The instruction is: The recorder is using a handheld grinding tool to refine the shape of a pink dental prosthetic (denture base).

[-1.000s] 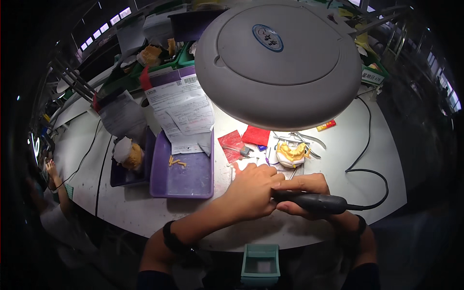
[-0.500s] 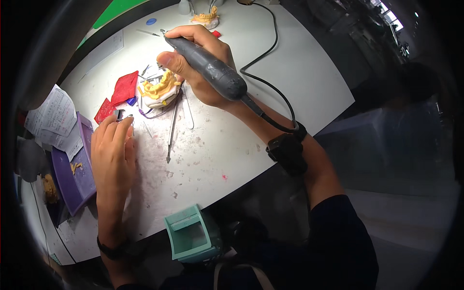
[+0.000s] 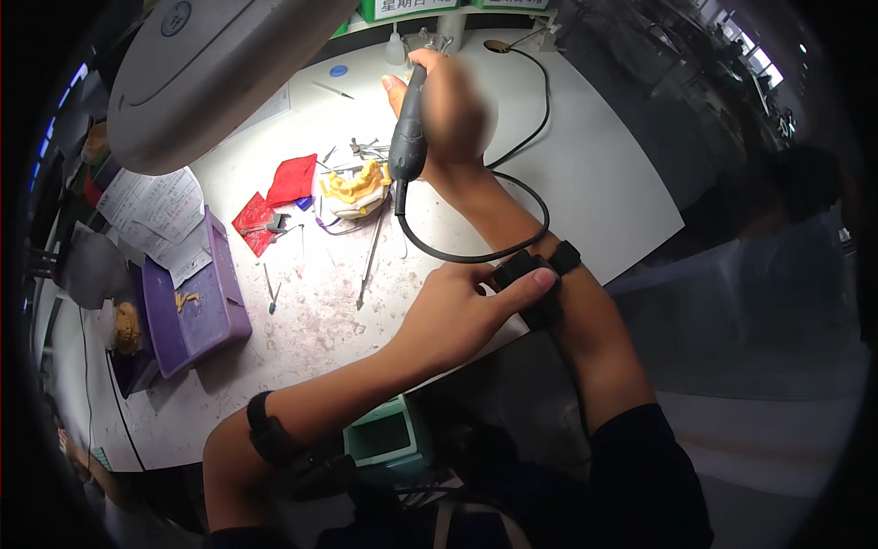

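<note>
Handpiece [image 3: 412,133], dark grey, thick and rounded, in the head view: nearly upright above the white surface [image 3: 622,183], just right of a yellow-and-white dental model [image 3: 358,188], its black cord [image 3: 549,216] looping below. The right hand [image 3: 455,110], partly blurred, is closed around it. The left hand [image 3: 453,311] reaches across, thumb and fingers clamped on a black device [image 3: 514,267] strapped to the outstretched right arm [image 3: 594,334].

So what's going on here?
A person's right hand holds a dark handpiece, while their left hand touches the black device strapped on the right forearm. A dental model sits on the table near tools and red sheets, neither hand on it. Left, a purple tray holds yellow pieces.
</note>
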Tool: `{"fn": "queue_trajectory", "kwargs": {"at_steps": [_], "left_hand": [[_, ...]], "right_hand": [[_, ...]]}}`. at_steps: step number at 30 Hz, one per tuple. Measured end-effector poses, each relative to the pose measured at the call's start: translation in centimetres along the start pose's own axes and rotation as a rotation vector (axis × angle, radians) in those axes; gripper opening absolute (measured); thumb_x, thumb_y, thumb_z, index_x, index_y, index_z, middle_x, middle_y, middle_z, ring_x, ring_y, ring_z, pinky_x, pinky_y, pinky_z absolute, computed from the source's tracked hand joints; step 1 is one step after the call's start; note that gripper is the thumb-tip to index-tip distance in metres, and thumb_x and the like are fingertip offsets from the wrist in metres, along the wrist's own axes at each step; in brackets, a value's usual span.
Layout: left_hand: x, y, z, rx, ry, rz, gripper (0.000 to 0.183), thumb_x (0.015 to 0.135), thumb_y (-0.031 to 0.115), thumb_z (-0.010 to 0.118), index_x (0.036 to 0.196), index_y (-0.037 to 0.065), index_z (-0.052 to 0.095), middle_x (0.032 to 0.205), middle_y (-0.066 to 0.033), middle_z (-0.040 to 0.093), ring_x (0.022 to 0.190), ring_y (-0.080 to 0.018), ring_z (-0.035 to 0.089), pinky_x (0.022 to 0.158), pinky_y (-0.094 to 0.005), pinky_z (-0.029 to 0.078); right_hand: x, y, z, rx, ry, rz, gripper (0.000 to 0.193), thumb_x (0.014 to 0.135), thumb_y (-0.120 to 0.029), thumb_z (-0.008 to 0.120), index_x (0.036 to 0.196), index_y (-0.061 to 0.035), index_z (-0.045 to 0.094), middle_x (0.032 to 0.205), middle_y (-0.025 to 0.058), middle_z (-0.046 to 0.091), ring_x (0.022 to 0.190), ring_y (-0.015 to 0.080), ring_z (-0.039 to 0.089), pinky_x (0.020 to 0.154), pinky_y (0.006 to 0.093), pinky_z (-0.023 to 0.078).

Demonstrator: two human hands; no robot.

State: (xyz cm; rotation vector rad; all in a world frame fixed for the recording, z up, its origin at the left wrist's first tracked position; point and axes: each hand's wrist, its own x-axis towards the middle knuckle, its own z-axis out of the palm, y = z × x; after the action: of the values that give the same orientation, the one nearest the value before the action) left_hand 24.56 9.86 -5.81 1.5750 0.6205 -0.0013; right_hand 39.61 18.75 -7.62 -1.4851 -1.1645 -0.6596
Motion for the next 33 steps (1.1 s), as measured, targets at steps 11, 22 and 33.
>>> {"fn": "queue_trajectory", "kwargs": {"at_steps": [11,22,33], "left_hand": [[-0.1,-2.5,-2.0,-0.073,-0.180,0.070,0.042,0.088,0.044,0.071,0.078,0.003,0.067,0.062,0.0023,0.054,0.058,-0.0058,0.051,0.054,-0.0238,0.041],[-0.8,-3.2,-3.0,-0.267,-0.228,0.061,0.040,0.090,0.040,0.071,0.075,0.003,0.065,0.061,0.0003,0.057,0.058,-0.0055,0.053,0.053,-0.0238,0.040],[-3.4,-6.1,-9.9,-0.360,-0.062,0.256,0.024,0.087,0.007,0.068,0.107,0.004,0.054,0.082,0.0021,0.054,0.072,-0.0030,0.047,0.063,-0.0190,0.038]], "right_hand": [[2.6,1.1,0.0,0.742,-0.120,0.812,0.027,0.089,-0.021,0.071,0.100,-0.0010,0.056,0.073,0.0022,0.055,0.054,0.0100,0.049,0.047,0.0263,0.039],[3.7,-1.9,-0.7,1.483,-0.233,1.433,0.027,0.089,-0.025,0.071,0.100,-0.0081,0.052,0.071,0.0024,0.050,0.049,0.0120,0.042,0.044,0.0257,0.028],[-0.9,-3.1,-1.3,1.263,-0.513,0.681,0.034,0.099,-0.030,0.056,0.117,-0.0010,0.050,0.080,0.0076,0.057,0.059,0.0139,0.055,0.055,0.0247,0.045]]}}
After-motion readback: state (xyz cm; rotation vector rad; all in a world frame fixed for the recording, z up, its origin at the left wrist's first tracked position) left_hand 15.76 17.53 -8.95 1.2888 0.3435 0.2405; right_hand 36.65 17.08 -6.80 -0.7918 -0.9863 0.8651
